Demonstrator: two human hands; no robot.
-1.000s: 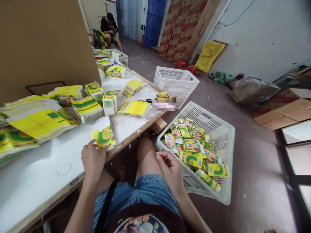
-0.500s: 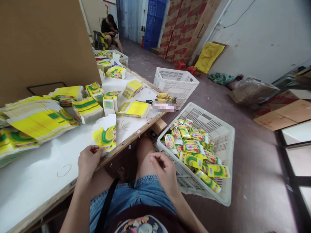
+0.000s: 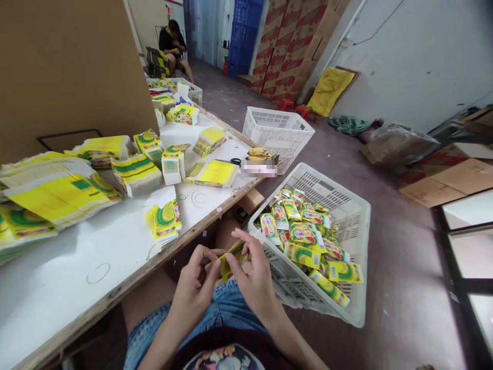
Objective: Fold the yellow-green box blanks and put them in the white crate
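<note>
Both my hands meet over my lap and hold one flat yellow-green carton (image 3: 228,261). My left hand (image 3: 194,293) pinches its near end and my right hand (image 3: 252,280) grips its far end. A small stack of the same flat cartons (image 3: 164,220) lies on the white table (image 3: 69,272) near its front edge, left of my hands. To the right, on the floor, a white plastic crate (image 3: 348,280) holds several folded yellow-green boxes (image 3: 308,236).
Stacks of flat cartons (image 3: 57,190) and boxes cover the table's far half in front of a brown cardboard wall (image 3: 69,67). A second white crate (image 3: 277,128) stands beyond. A person (image 3: 173,49) sits at the far end. Cardboard lies on the floor at right.
My left hand has left the stack on the table with one carton and come down over my lap. My right hand has closed on the same carton.
</note>
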